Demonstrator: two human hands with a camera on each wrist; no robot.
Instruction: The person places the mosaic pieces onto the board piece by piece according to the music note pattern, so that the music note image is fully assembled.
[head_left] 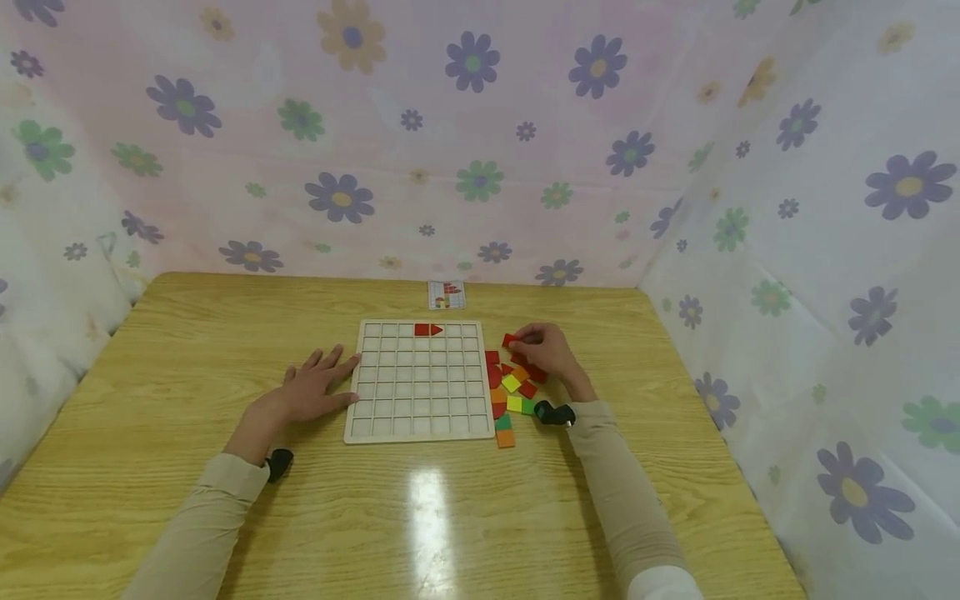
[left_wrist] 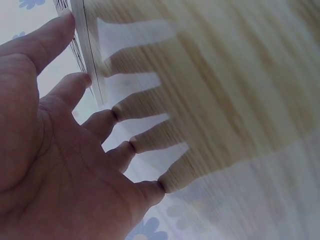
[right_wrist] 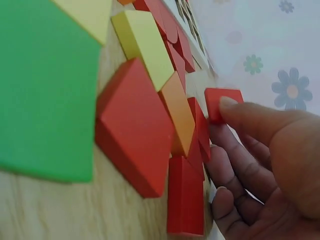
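Note:
A white grid board point(head_left: 408, 399) with square cells lies on the table. In its top row sit a red square block point(head_left: 422, 330) and a red triangle block point(head_left: 437, 330), side by side. My left hand point(head_left: 311, 390) is spread flat on the table, its thumb and index fingertip against the board's left edge. With thumb and fingers my right hand point(head_left: 546, 348) pinches a small red block point(right_wrist: 216, 102), right of the board. Below that hand lies a pile of loose blocks, among them a red block point(right_wrist: 137, 130), a yellow block point(right_wrist: 142, 47) and a green block point(right_wrist: 47, 95).
A small picture card point(head_left: 447, 295) showing a coloured block pattern lies behind the board, near the table's back edge. Flower-printed cloth point(head_left: 480, 125) surrounds the wooden table point(head_left: 337, 500) at the back and sides. An orange block point(head_left: 506, 438) lies nearest the front of the pile.

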